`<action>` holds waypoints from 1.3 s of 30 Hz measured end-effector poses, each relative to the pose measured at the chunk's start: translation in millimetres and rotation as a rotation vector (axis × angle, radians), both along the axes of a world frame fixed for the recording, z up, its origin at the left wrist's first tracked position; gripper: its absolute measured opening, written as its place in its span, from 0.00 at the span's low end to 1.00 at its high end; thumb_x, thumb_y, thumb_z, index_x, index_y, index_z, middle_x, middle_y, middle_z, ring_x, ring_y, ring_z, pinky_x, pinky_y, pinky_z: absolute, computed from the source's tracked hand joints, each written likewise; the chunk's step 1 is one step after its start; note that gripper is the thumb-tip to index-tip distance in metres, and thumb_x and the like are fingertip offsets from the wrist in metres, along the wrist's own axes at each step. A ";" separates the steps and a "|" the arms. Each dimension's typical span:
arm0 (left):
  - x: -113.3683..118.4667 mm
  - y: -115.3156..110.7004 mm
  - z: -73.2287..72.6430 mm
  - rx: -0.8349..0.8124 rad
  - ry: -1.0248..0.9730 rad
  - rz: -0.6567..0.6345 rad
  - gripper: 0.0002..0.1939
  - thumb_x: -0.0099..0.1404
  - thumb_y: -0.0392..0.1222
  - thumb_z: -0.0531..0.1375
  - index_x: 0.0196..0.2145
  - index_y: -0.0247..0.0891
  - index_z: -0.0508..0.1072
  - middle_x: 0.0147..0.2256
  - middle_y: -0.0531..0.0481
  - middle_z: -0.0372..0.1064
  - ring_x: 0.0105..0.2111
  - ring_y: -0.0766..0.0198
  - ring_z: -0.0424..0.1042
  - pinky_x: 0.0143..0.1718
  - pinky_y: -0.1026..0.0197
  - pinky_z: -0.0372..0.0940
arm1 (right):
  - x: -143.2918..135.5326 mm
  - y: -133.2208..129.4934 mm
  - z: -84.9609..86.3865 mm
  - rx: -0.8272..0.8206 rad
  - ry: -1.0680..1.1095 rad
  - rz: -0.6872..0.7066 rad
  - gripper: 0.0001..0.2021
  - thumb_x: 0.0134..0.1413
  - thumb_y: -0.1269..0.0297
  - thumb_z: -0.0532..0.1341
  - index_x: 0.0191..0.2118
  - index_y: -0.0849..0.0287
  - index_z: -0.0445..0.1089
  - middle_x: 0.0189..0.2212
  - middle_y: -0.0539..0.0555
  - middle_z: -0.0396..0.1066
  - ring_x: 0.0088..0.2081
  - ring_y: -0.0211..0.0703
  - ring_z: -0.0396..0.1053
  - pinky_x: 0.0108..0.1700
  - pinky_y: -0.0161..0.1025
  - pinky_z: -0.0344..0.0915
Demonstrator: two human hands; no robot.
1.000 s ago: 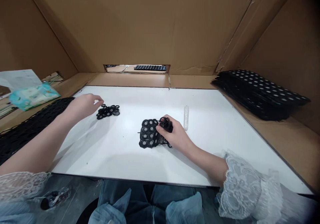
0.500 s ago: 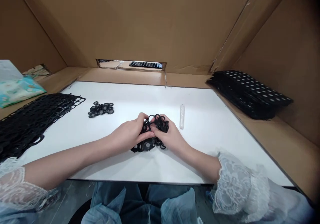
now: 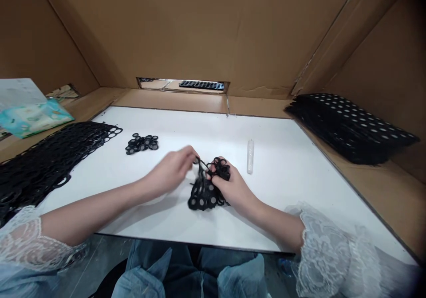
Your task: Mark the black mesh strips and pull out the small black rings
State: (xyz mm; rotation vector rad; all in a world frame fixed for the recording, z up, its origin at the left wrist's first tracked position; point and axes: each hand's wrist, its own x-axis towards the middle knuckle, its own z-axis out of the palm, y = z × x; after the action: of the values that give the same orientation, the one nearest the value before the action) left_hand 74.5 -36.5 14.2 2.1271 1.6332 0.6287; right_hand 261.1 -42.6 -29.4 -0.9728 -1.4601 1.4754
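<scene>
A crumpled black perforated sheet with round holes and discs hangs between my hands over the white board. My right hand is closed around its bunched upper part. Up and to the left, my left hand pinches a stretched edge of the same sheet, its fingers slightly blurred. A small pile of black round pieces lies on the board beyond my left hand. To the right of my right hand lies a clear, whitish tube.
Black netted sheets cover the board's left side. A stack of black dotted sheets rests on the right cardboard ledge. A teal-and-white packet lies at far left. Cardboard walls surround the white board.
My left hand has moved away from my right hand, pulling the sheet's edge out to the left. The view has shifted slightly, so the board's contents appear further right.
</scene>
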 end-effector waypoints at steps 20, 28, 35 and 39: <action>-71.9 14.5 31.3 0.258 0.512 0.365 0.21 0.63 0.55 0.42 0.34 0.39 0.67 0.21 0.52 0.62 0.24 0.62 0.63 0.25 0.63 0.50 | 2.1 5.4 7.9 -0.141 0.027 0.034 0.15 0.41 0.65 0.61 0.32 0.56 0.51 0.28 0.46 0.60 0.27 0.34 0.63 0.31 0.38 0.65; 26.4 -24.9 -7.4 -0.097 0.354 -0.166 0.22 0.56 0.59 0.53 0.39 0.38 0.59 0.23 0.50 0.67 0.21 0.58 0.66 0.19 0.64 0.50 | 0.2 2.6 2.4 0.011 -0.043 -0.011 0.12 0.43 0.66 0.59 0.33 0.57 0.53 0.28 0.46 0.61 0.32 0.35 0.63 0.38 0.38 0.63; 24.4 -26.9 -12.7 -0.179 0.144 -0.182 0.07 0.64 0.45 0.46 0.35 0.39 0.57 0.36 0.45 0.69 0.31 0.58 0.69 0.27 0.61 0.58 | -4.4 -1.5 4.2 -0.141 0.041 0.029 0.14 0.45 0.63 0.58 0.33 0.55 0.48 0.29 0.44 0.57 0.23 0.32 0.65 0.27 0.36 0.64; 26.1 -27.5 -18.9 -0.230 -0.082 -0.168 0.07 0.64 0.43 0.45 0.34 0.39 0.58 0.30 0.49 0.69 0.28 0.63 0.68 0.27 0.63 0.59 | -4.9 -1.4 3.1 -0.118 0.040 0.068 0.16 0.45 0.62 0.59 0.33 0.54 0.47 0.29 0.45 0.58 0.22 0.33 0.65 0.26 0.36 0.64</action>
State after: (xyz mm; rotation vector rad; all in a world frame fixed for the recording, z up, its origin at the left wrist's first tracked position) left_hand 100.6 -64.1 -4.7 2.0160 1.3933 0.4462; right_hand 256.2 -43.9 -26.3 -0.9661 -1.4025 1.6374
